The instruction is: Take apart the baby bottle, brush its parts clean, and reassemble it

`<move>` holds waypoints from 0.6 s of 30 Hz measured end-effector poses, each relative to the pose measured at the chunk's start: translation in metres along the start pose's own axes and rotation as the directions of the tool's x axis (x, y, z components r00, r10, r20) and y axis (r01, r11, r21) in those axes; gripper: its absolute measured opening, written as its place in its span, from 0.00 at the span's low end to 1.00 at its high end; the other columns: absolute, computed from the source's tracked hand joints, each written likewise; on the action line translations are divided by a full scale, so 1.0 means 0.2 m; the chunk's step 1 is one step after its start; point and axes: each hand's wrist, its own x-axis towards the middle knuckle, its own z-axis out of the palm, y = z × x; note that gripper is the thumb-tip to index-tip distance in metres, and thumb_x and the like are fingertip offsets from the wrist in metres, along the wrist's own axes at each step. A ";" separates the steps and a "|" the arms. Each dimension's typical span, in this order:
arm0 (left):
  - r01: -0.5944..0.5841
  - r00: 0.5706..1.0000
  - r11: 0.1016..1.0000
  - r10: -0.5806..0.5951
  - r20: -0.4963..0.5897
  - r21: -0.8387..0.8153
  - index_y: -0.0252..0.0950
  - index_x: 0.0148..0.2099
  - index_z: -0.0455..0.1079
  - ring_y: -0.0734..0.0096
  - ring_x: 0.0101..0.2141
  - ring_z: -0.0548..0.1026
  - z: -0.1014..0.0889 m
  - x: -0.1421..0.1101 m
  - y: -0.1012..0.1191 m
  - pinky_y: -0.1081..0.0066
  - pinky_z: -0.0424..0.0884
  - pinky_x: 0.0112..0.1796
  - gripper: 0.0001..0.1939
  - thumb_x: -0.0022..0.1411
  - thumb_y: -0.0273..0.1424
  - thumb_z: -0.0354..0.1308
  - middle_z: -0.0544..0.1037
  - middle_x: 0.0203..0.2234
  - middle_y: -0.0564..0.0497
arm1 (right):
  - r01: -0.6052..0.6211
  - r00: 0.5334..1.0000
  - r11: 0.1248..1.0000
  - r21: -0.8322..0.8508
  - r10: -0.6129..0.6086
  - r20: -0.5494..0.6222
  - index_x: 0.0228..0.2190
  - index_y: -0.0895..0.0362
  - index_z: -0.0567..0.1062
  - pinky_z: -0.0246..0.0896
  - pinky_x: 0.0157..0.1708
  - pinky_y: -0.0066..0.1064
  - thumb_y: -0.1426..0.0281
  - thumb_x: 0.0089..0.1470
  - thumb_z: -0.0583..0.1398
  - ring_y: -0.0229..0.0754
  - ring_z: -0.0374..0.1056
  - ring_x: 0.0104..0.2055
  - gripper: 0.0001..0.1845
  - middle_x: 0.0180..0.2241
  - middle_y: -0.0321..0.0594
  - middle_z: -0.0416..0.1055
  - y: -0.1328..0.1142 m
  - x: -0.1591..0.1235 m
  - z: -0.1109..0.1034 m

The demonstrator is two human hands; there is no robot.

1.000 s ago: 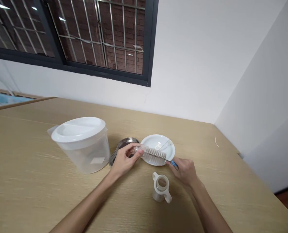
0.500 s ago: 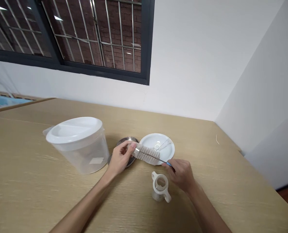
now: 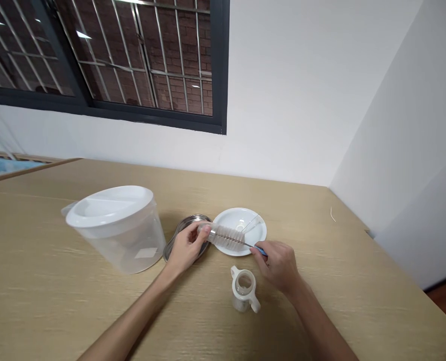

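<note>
My left hand [image 3: 187, 245] is closed around a small clear tube-like piece [image 3: 203, 229] above a steel dish [image 3: 183, 226]. My right hand [image 3: 277, 263] pinches the blue handle of a bottle brush [image 3: 228, 236]. The brush's bristles stick partly into the clear piece, over a white plate [image 3: 251, 234]. A small clear bottle with a white two-handled collar [image 3: 243, 290] stands on the table just in front of both hands.
A large clear plastic container with a white lid [image 3: 113, 225] stands to the left on the wooden table [image 3: 57, 301]. A clear thin item lies on the white plate. The table's right edge drops off near the white wall corner. A barred window is behind.
Both hands with the brush and clear piece have shifted slightly left in the picture as the view moved. The brush sits a little deeper in the clear piece.
</note>
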 end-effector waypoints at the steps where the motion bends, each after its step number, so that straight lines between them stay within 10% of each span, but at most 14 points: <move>1: 0.010 1.000 0.999 -0.010 -0.003 0.032 0.33 0.44 0.77 0.60 0.34 0.77 0.00 0.00 -0.01 0.68 0.73 0.35 0.29 0.62 0.54 0.55 0.81 0.35 0.44 | 0.005 1.000 1.000 -0.007 -0.005 -0.001 0.31 0.58 0.75 0.45 0.28 0.31 0.66 0.67 0.55 0.36 0.63 0.25 0.14 0.22 0.36 0.70 0.00 0.00 0.00; 18: 0.026 0.999 0.953 -0.011 -0.051 0.303 0.35 0.37 0.76 0.63 0.28 0.73 0.00 -0.01 0.00 0.69 0.66 0.32 0.26 0.63 0.53 0.51 0.78 0.26 0.50 | 0.043 0.998 0.979 -0.199 -0.034 0.049 0.34 0.57 0.73 0.47 0.30 0.33 0.64 0.70 0.51 0.41 0.64 0.31 0.15 0.29 0.40 0.71 0.01 -0.01 0.02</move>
